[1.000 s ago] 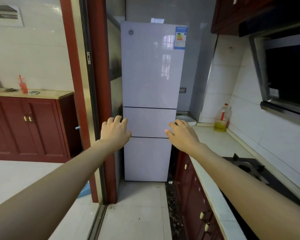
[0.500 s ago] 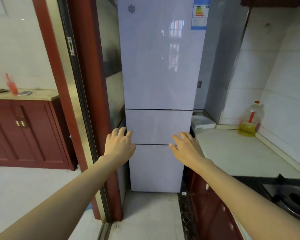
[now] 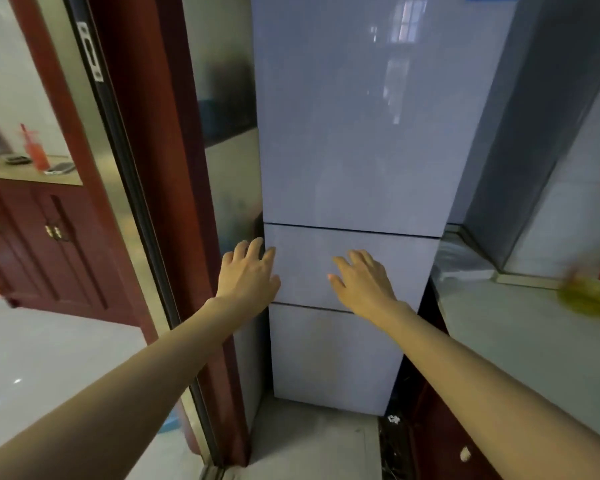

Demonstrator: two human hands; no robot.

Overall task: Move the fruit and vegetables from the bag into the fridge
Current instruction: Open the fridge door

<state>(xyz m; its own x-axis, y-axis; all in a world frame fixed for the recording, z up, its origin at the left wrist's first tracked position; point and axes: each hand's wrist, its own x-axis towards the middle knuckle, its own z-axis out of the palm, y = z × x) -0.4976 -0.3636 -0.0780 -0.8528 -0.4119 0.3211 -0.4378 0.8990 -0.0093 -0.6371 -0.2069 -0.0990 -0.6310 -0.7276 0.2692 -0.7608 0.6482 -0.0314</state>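
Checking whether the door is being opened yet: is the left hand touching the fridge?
Cannot tell. In the head view the left hand overlaps the left edge of the fridge at its middle section, fingers spread, but no contact or gap shows plainly.

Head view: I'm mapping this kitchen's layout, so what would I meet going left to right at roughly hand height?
Red cabinet → red door frame → left hand → fridge → right hand → countertop → oil bottle.
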